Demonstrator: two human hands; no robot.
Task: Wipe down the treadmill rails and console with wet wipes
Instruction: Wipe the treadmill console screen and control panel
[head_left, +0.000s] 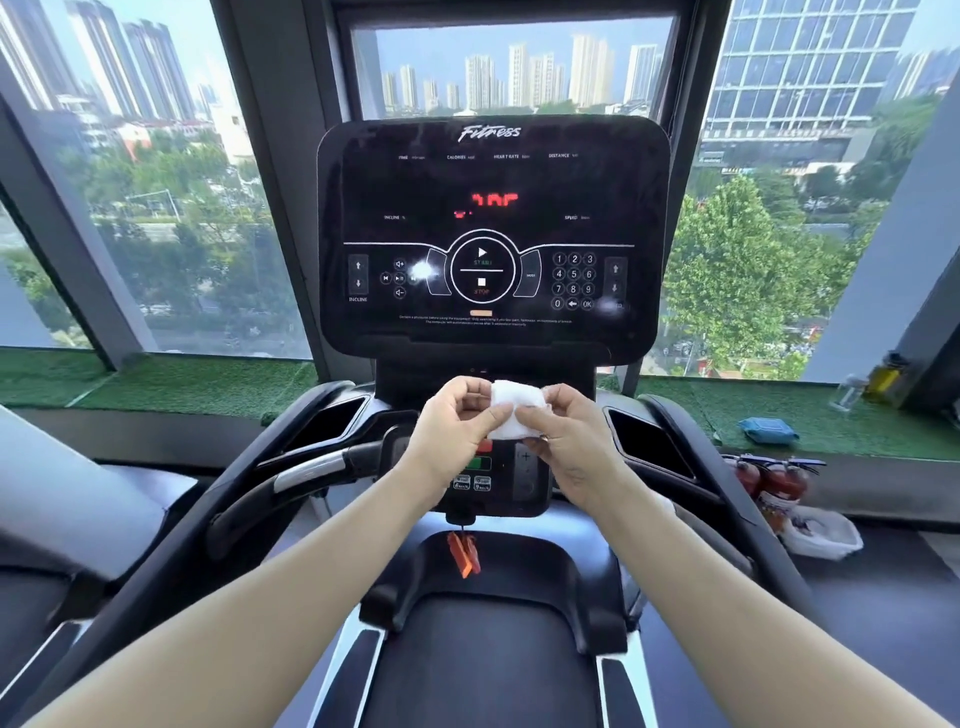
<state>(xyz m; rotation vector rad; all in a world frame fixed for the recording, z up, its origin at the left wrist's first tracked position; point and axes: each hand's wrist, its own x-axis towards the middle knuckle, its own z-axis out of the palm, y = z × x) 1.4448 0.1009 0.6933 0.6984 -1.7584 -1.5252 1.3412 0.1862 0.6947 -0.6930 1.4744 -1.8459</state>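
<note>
Both my left hand (457, 423) and right hand (563, 434) pinch the folded white wet wipe (514, 413), glossy black console (491, 234) straight ahead above.

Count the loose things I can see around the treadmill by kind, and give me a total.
White wipe, pinched in left hand and right hand: 1
Blue wipe pack on the green ledge: 1
Bottles on the ledge, clear and yellow: 2
Red fire extinguishers on the floor: 2
Orange safety clip: 1
Total: 7
</note>
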